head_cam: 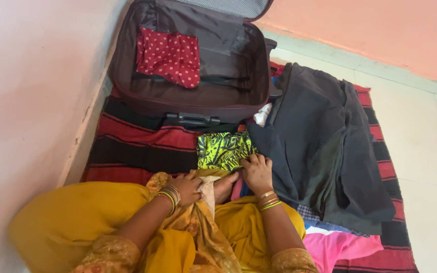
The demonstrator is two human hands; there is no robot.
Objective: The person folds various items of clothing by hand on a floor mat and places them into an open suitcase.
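A folded green-and-black patterned cloth [223, 149] lies on the striped mat just in front of my knees. My right hand [257, 173] rests on its near right corner, fingers curled over the edge. My left hand [188, 186] sits lower left of the cloth, fingers closed on a pale cream fabric [208, 191] in my lap. Both wrists wear bangles. An open dark suitcase [142, 96] lies beyond the cloth, holding a folded red dotted garment [169, 54].
A pile of dark grey clothes [324, 146] lies to the right, over checked and pink garments [340, 245]. A red-and-black striped mat [127, 146] covers the floor. A wall runs along the left; pale floor tiles [426, 151] lie to the right.
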